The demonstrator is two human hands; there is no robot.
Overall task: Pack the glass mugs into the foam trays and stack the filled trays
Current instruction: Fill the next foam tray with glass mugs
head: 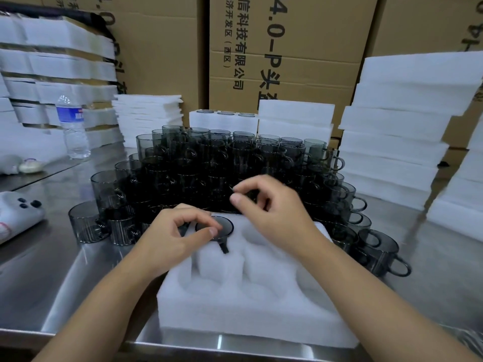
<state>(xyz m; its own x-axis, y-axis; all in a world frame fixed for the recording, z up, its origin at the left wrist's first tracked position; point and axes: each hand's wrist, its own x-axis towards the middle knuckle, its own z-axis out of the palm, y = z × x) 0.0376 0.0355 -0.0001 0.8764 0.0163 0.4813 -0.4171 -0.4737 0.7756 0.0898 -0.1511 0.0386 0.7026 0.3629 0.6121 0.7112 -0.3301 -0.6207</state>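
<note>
A white foam tray (251, 304) lies on the steel table right in front of me. One smoky grey glass mug (220, 226) sits in a far pocket of it, handle pointing toward me. My left hand (170, 239) grips this mug's rim with thumb and fingers. Behind the tray stands a dense pile of the same dark mugs (209, 165), several layers high. My right hand (277, 212) reaches over the tray's far edge and pinches the rim of a mug at the front of that pile. The tray's other pockets look empty.
Foam tray stacks rise at the right (392, 152) and left (57, 74), with foam sheets (149, 118) and a filled tray (222, 118) behind the mugs. A water bottle (73, 126) stands at the left. Cardboard boxes (287, 48) wall the back. Loose mugs (379, 252) sit right of the tray.
</note>
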